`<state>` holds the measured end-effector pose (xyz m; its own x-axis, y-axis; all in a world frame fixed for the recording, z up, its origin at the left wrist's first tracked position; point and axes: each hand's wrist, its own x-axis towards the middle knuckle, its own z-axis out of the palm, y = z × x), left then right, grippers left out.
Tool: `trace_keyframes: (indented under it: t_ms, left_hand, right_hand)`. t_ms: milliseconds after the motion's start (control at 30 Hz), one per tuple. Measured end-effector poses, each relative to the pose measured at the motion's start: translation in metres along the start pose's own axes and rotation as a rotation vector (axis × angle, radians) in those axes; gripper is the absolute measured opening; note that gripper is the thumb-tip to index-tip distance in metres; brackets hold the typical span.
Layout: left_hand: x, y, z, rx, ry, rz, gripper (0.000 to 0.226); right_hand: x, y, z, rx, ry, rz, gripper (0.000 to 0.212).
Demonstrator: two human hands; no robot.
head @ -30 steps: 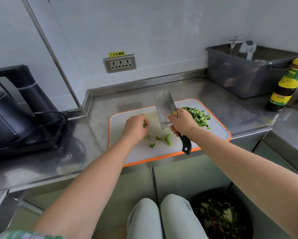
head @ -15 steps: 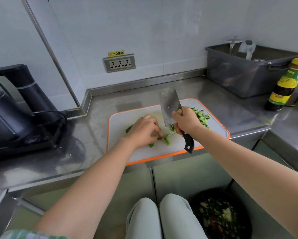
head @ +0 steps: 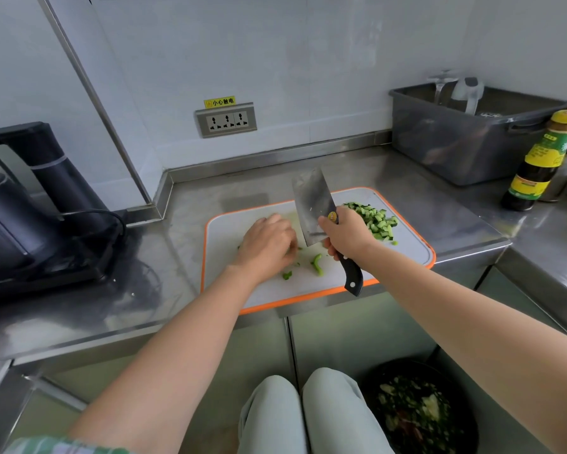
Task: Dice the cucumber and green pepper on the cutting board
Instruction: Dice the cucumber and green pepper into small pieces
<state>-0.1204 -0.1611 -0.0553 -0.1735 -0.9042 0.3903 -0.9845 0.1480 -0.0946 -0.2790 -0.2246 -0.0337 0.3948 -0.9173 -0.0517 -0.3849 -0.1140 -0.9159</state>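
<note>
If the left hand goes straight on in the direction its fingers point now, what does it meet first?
The left hand lies on the cutting board, fingers pointing right. It would probably first meet the blade of the cleaver, held raised in the right hand. Depth is unclear, so it might pass under the blade.

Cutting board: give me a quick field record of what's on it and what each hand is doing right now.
board: white with orange rim, on the steel counter
cucumber: diced, piled at the board's far right
pepper: a few loose green pieces near the front; the rest hidden under the left hand
left hand: palm down on the board, fingers curled over the pepper
right hand: gripping the cleaver handle
cleaver: blade raised off the board, tilted up and away
</note>
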Motion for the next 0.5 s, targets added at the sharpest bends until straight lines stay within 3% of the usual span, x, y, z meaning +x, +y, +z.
trace_keyframes:
  t_ms: [100, 200, 300, 400, 500]
  left_hand:
    - [-0.005, -0.023, -0.005, 0.038, 0.080, -0.177, 0.006]
    - [-0.018, -0.038, -0.005, 0.108, -0.047, -0.380, 0.008]
    - [-0.026, -0.037, 0.002, -0.044, -0.006, -0.458, 0.011]
    - [-0.012, -0.017, -0.003, -0.228, 0.060, -0.279, 0.016]
    - [0.001, 0.008, -0.004, -0.348, -0.130, -0.021, 0.022]
  right_hand:
    - [0.002, 0.000, 0.004, 0.006, -0.022, 0.004, 0.012]
    - [0.003, 0.000, 0.007, 0.008, -0.035, 0.007, 0.011]
    - [0.003, 0.002, 0.007, 0.017, -0.025, 0.006, 0.012]
    - [0.005, 0.001, 0.003, 0.036, 0.032, -0.018, 0.012]
    - [0.008, 0.001, -0.005, -0.003, 0.111, -0.043, 0.014]
